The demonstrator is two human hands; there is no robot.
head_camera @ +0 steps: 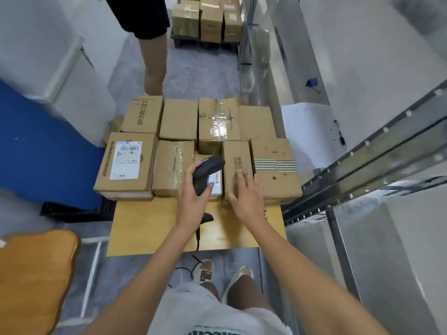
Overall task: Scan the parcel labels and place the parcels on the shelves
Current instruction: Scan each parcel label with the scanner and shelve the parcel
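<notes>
Brown cardboard parcels packed together

Reading "CECBEAR" in dark capitals, running sideways along the top of the brown cardboard box at the far left of the back row. Showing barcodes and small print, too blurred to make out, on the white shipping label stuck to the large brown cardboard box at the near left. Carrying a column of dark Chinese characters, not legible, on the narrow brown cardboard box under the right hand. Bearing part of a dark printed word, cut off by the frame edge, on the grey shirt hem at the bottom
</notes>
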